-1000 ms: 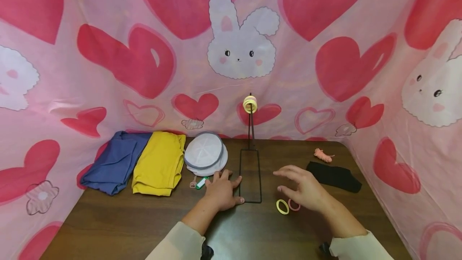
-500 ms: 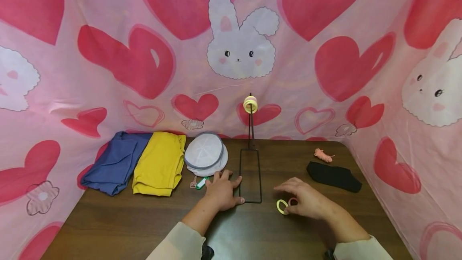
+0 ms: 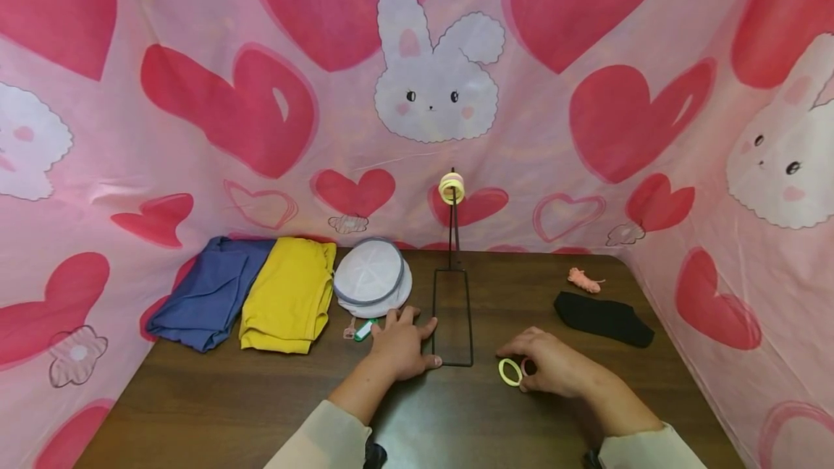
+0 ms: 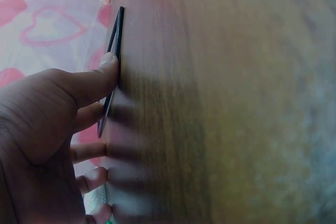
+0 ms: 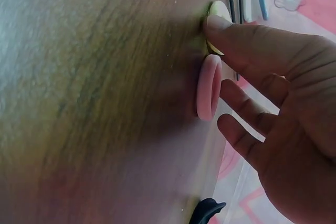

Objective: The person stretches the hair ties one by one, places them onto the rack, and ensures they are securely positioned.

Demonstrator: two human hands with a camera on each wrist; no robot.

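A black wire stand (image 3: 470, 317) rises at the table's middle, with yellow and pink hair ties (image 3: 452, 188) on its upper arm. My left hand (image 3: 399, 346) lies spread at the base's left side, thumb and index finger pressing on the wire; the left wrist view shows the thumb on the black rod (image 4: 121, 30). At the right, thumb and index finger of my right hand (image 3: 554, 364) pinch a yellow hair tie (image 3: 501, 373) at the table. A pink hair tie (image 5: 205, 87) stands on edge under that hand, mostly hidden from the head view.
Folded blue cloth (image 3: 208, 295) and yellow cloth (image 3: 287, 295) lie at the left, beside a white hat (image 3: 369, 272). A green-edged tag (image 3: 365, 330) is near the left fingertips. Black cloth (image 3: 602, 318) and a coral yarn bundle (image 3: 583, 280) lie right. Printed curtains enclose the table.
My right hand has come down onto the hair ties, its thumb and index finger closing at the yellow one. My left hand has stayed on the stand's base.
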